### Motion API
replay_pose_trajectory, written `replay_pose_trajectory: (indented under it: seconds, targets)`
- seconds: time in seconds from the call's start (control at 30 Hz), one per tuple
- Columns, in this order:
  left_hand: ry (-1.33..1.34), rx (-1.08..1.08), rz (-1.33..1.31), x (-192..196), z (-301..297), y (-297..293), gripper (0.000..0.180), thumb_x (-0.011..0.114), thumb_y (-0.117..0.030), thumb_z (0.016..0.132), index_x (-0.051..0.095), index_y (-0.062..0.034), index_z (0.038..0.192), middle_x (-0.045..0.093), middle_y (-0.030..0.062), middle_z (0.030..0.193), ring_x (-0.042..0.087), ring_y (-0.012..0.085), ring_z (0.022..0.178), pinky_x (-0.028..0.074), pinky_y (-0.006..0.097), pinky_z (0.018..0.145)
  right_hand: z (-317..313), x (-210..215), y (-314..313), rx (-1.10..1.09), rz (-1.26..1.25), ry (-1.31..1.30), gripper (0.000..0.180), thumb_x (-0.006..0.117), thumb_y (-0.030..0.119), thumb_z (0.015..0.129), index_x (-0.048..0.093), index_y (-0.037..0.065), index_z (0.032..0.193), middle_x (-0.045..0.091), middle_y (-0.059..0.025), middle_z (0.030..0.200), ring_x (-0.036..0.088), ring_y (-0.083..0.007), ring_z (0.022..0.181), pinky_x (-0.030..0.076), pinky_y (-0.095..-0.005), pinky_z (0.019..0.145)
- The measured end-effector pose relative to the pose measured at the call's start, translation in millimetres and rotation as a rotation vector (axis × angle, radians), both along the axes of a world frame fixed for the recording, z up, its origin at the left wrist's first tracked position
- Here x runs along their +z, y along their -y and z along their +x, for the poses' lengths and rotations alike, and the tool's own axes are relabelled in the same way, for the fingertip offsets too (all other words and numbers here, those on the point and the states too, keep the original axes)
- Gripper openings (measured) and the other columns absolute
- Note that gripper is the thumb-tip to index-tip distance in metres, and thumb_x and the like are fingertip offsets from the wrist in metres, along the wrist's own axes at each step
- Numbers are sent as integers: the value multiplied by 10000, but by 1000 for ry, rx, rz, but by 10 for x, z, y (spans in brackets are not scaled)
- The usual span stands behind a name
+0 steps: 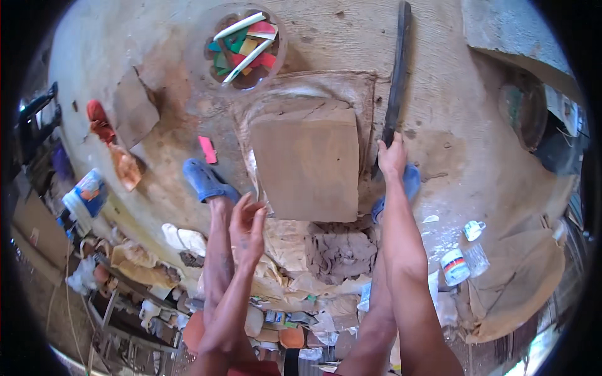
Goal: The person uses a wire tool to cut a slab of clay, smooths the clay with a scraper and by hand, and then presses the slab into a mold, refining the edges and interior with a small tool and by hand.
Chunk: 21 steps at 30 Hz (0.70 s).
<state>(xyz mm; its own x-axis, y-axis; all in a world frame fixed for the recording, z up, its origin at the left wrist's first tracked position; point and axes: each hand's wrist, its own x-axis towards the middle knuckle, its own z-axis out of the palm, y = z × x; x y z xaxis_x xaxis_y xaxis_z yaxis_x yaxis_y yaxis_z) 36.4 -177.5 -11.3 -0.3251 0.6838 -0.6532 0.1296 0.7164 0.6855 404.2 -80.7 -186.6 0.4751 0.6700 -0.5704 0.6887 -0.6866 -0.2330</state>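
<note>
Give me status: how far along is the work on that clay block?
Done: a squared clay block already sits on a mat on the floor, faces flat. In hand: the right hand grips a long dark stick beside the block; the left hand hovers open at its near corner. Left: the bowl of coloured tools lies untouched, so finer shaping probably hasn't begun.

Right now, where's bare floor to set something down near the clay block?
Free: the bare floor right of the long dark stick, which the right hand holds, and the stretch above the block between the round tray of coloured pieces and the stick. Crowded: the lower left, heaped with rags, bags and pots; cups and a tin sit at lower right. The left hand hovers open.
</note>
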Motion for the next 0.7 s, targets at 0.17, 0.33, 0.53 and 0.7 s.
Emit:
replay_pose_trajectory:
  seconds: [0.17,0.33,0.53,0.7]
  targets:
    - [87,-242,21,140,1156,-862,455,709,-92,980,600,-34,1418,736,144,1187,707,194,1043,581,341,893,81,995,258,-212,318,-494,437,612,264,1037,550,-20,1362,679,-182,1074,662,-300,1010,504,-442,893]
    - [374,-155,39,-72,2392,-2166,494,657,-321,1036,595,-33,1433,714,134,1236,687,173,984,560,313,823,312,2317,416,-312,267,-744,480,570,337,1074,560,-15,1399,686,-132,1060,661,-251,951,532,-393,890]
    - [623,60,5,58,3145,-3212,313,647,-307,1044,656,-66,1243,648,1,933,583,134,754,487,293,645,622,2919,968,-124,268,-496,548,728,213,966,519,-27,1411,635,-183,1249,613,-294,1162,484,-407,1021]
    - [957,92,-124,457,3336,-3097,161,656,-298,1045,644,-142,1006,668,-21,940,621,106,808,513,288,697,833,3118,1249,-240,268,-532,560,741,236,961,514,-26,1400,614,-146,1185,605,-258,1061,492,-385,954]
